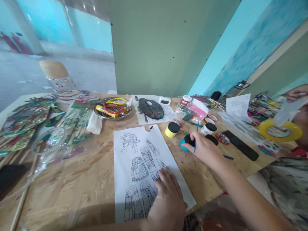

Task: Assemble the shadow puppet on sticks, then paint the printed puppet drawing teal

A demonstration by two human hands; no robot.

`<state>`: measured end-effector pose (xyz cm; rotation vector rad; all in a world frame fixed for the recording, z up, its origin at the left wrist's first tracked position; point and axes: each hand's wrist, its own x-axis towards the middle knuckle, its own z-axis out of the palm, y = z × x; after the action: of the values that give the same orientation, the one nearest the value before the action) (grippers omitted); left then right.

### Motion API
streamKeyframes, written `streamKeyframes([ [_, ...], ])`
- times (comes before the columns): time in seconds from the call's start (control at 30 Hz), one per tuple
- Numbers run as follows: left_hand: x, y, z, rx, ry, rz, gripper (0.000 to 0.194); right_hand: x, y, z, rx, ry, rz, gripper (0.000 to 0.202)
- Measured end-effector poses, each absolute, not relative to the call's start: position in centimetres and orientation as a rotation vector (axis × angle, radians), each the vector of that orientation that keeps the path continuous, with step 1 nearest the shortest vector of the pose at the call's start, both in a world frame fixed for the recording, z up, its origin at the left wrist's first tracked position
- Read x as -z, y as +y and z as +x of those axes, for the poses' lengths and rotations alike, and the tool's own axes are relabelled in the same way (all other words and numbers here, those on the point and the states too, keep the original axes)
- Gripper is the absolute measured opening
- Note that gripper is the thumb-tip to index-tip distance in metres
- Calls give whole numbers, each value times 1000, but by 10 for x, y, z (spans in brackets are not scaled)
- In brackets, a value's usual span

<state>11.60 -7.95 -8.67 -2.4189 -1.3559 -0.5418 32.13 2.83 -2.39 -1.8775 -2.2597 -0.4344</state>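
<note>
My left hand [167, 197] lies flat with fingers apart on the lower right of a white sheet of paper [121, 141] printed with black outline drawings. Between the thumb and fingers of my right hand [207, 149] is a thin blue paintbrush [197, 124]. That hand is at a blue paint jar [184, 146] with a black top, its fingertips touching or just over it; I cannot tell which. A yellow jar [171, 131] with a black lid stands to the left of it. Behind my right hand sit a white jar [207, 129] and a loose black lid [211, 139].
Back centre lies a dark paint palette [151, 109]. A metal plate [97, 113] holds scissors and a yellow tool. Glittery pieces on sticks [74, 125] fill the left. On the right are a black phone [240, 146], a yellow tape roll [263, 130] and another person's hand [297, 93].
</note>
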Motion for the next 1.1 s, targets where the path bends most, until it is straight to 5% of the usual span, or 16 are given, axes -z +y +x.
streamKeyframes([
  [0.47, 74, -72, 101, 503, -1181, -2471, 71, 2, 0, 299, 280, -2174, -1667, 28],
  [0.7, 17, -37, 71, 208, -1311, -2947, 49, -24, -21, 261, -1, -2234, -1376, 26],
  [0.9, -12, 10, 23, 648, -1806, -2907, 93, -34, 25, 212, 29, -2220, -1287, 30],
  [1.1, 20, 31, -5, 1037, -2014, -2821, 39, -23, 39, 152, -116, -2361, -1168, 29],
])
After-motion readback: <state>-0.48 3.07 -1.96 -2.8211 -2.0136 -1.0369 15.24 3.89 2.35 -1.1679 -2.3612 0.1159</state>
